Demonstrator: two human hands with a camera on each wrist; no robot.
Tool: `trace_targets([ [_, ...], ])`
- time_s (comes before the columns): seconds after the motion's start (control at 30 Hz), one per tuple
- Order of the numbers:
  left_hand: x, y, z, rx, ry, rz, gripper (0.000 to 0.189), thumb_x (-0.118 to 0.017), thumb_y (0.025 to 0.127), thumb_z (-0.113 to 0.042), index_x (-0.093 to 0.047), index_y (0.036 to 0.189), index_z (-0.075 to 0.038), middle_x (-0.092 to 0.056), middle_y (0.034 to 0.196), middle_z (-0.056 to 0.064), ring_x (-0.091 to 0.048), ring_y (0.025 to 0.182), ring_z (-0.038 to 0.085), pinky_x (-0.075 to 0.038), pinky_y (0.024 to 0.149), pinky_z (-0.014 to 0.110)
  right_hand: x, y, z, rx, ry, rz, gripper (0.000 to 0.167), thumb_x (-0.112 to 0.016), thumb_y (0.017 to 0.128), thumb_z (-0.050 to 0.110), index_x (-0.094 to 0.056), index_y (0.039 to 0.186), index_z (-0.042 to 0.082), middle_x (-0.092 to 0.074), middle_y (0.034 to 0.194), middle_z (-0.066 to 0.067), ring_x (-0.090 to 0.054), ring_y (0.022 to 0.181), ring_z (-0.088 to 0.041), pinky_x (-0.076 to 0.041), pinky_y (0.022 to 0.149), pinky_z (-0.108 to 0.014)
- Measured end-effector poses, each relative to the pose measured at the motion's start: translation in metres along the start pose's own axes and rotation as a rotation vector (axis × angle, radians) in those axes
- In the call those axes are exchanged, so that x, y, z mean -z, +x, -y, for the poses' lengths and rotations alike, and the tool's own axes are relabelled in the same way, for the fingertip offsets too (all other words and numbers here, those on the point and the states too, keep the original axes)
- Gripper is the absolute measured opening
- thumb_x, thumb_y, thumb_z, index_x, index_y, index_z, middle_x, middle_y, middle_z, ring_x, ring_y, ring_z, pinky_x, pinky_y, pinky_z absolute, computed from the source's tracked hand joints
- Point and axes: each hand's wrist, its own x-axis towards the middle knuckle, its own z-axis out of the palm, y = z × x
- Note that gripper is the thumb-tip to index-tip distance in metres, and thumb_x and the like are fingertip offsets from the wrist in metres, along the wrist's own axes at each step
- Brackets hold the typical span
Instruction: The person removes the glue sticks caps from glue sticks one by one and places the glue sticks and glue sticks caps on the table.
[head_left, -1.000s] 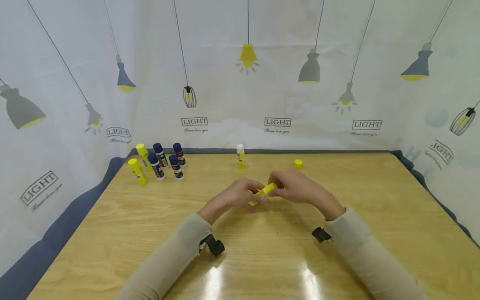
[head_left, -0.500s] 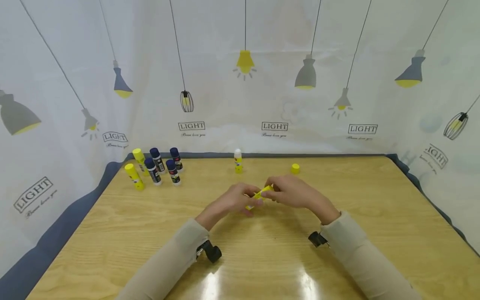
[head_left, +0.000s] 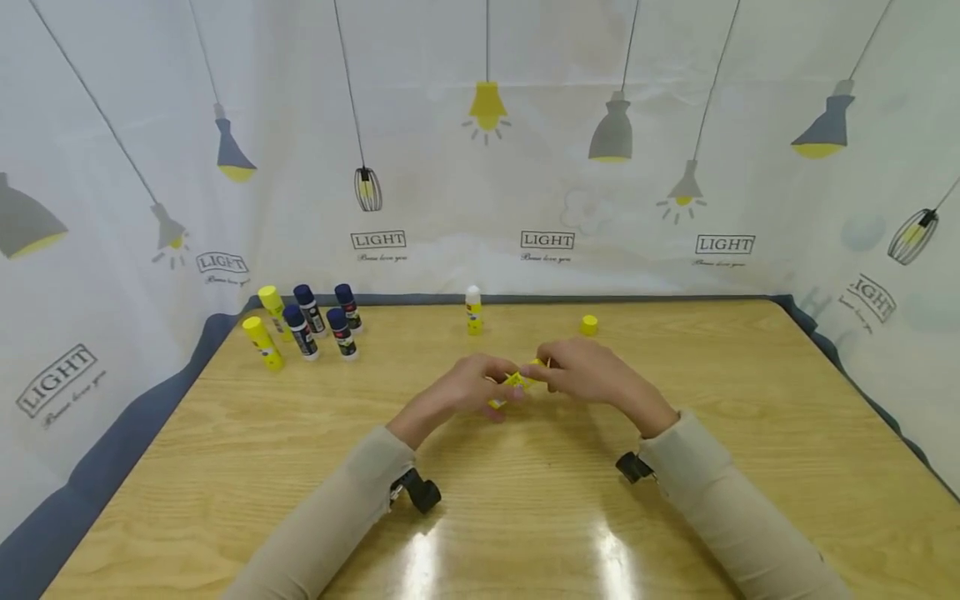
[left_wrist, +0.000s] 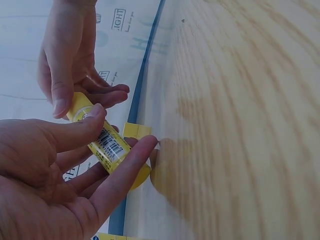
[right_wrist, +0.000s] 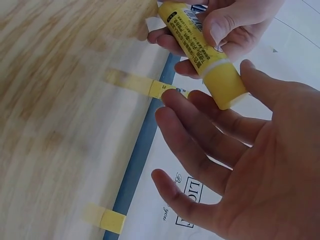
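Over the middle of the table, both hands hold one yellow glue stick (left_wrist: pixel 111 144). My left hand (head_left: pixel 476 383) grips its barrel between thumb and fingers, the printed barcode showing in the left wrist view. At the other end, my right hand (head_left: pixel 588 371) has thumb and index finger on the yellow cap (right_wrist: pixel 225 86); its remaining fingers are spread apart from it. A white band shows between cap and barrel. Near the back edge stands a yellow glue stick with a white top (head_left: pixel 473 317), and right of it a loose yellow cap (head_left: pixel 588 325).
At the back left stand two yellow glue sticks (head_left: pixel 262 343) beside several navy-capped glue sticks (head_left: pixel 342 335). A printed curtain (head_left: pixel 450 167) hangs behind the wooden table (head_left: pixel 480 517), close to its back edge. Each sleeve carries a black clip (head_left: pixel 423 493) near the wrist.
The two hands stay together on the glue stick while the right fingers shift around its cap. The head view has tilted slightly; the standing glue sticks and loose cap keep their places.
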Motion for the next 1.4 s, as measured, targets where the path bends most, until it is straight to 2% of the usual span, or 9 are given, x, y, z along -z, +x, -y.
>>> trace_targets([
  [0.13,0.0016,-0.0008,-0.0008,-0.004,-0.001,0.01,0.035,-0.071,0.1,-0.021,-0.069,0.134,-0.015,-0.064,0.127,0.015,-0.069,0.106,0.027,-0.064,0.077,0.034,0.0019,0.0002,0.0016,0.0,0.024,0.008,0.041,-0.057,0.105,0.046,-0.066,0.091,0.009,-0.072,0.084,-0.007,-0.067,0.071,-0.016,-0.046,0.059,-0.03],
  [0.3,0.0036,-0.0023,-0.0011,-0.01,-0.008,0.013,0.031,-0.071,0.099,-0.019,-0.071,0.131,-0.016,-0.067,0.117,0.012,-0.07,0.103,0.025,-0.064,0.077,0.035,0.0022,0.0008,0.0048,0.058,0.01,-0.016,0.033,-0.06,0.105,0.038,-0.063,0.086,0.012,-0.071,0.081,-0.006,-0.056,0.061,-0.013,-0.043,0.057,-0.029],
  [0.43,0.0048,-0.0028,-0.0009,-0.011,-0.013,0.023,0.031,-0.07,0.1,-0.019,-0.071,0.131,-0.015,-0.071,0.121,0.011,-0.07,0.106,0.024,-0.064,0.079,0.035,0.0026,0.0011,0.0046,0.103,-0.008,-0.019,0.022,-0.064,0.104,0.032,-0.065,0.092,0.013,-0.068,0.078,-0.001,-0.053,0.06,-0.01,-0.044,0.057,-0.028],
  [0.6,0.0055,-0.0014,-0.0039,-0.007,-0.028,0.039,0.031,-0.068,0.101,-0.018,-0.07,0.132,-0.014,-0.072,0.125,0.011,-0.069,0.11,0.026,-0.064,0.08,0.035,0.0055,0.0006,0.0013,0.166,0.032,-0.022,0.015,-0.067,0.102,0.023,-0.066,0.106,0.008,-0.07,0.082,-0.004,-0.058,0.066,-0.009,-0.047,0.06,-0.027],
  [0.77,0.0059,-0.0011,-0.0042,0.001,-0.041,0.049,0.033,-0.068,0.101,-0.018,-0.07,0.133,-0.012,-0.072,0.126,0.012,-0.068,0.112,0.026,-0.064,0.081,0.036,0.0065,0.0002,0.0,0.214,0.066,-0.032,0.012,-0.072,0.098,0.014,-0.066,0.107,0.008,-0.072,0.088,-0.003,-0.062,0.073,-0.01,-0.052,0.068,-0.03],
  [0.9,0.0052,-0.002,-0.0039,0.009,-0.049,0.051,0.034,-0.067,0.102,-0.017,-0.069,0.135,-0.012,-0.071,0.126,0.012,-0.067,0.113,0.026,-0.064,0.081,0.036,0.006,-0.0004,0.0001,0.187,0.065,-0.031,0.024,-0.076,0.096,0.024,-0.067,0.112,0.008,-0.073,0.094,-0.004,-0.066,0.079,-0.012,-0.056,0.073,-0.031],
  [1.07,0.0052,-0.0025,-0.0042,0.011,-0.053,0.041,0.037,-0.066,0.102,-0.018,-0.066,0.139,-0.013,-0.068,0.131,0.013,-0.067,0.117,0.027,-0.064,0.081,0.036,0.0064,0.0,0.0015,0.089,0.078,-0.007,0.035,-0.064,0.103,0.041,-0.068,0.112,0.008,-0.073,0.088,-0.006,-0.065,0.071,-0.014,-0.053,0.066,-0.031],
  [1.23,0.0049,-0.0026,-0.0046,0.021,-0.042,0.039,0.036,-0.067,0.102,-0.016,-0.067,0.137,-0.012,-0.07,0.128,0.013,-0.07,0.113,0.026,-0.064,0.08,0.035,0.0063,0.0003,0.0019,0.085,0.107,0.018,0.028,-0.062,0.105,0.035,-0.069,0.099,0.009,-0.073,0.083,-0.009,-0.068,0.07,-0.021,-0.054,0.064,-0.031],
  [1.4,0.0046,-0.0035,-0.0044,0.02,-0.04,0.043,0.034,-0.067,0.102,-0.017,-0.069,0.135,-0.013,-0.072,0.125,0.012,-0.07,0.111,0.025,-0.064,0.08,0.035,0.0044,0.0009,0.001,0.129,0.101,0.007,0.019,-0.066,0.103,0.027,-0.07,0.103,0.009,-0.073,0.083,-0.009,-0.066,0.069,-0.017,-0.053,0.063,-0.03],
])
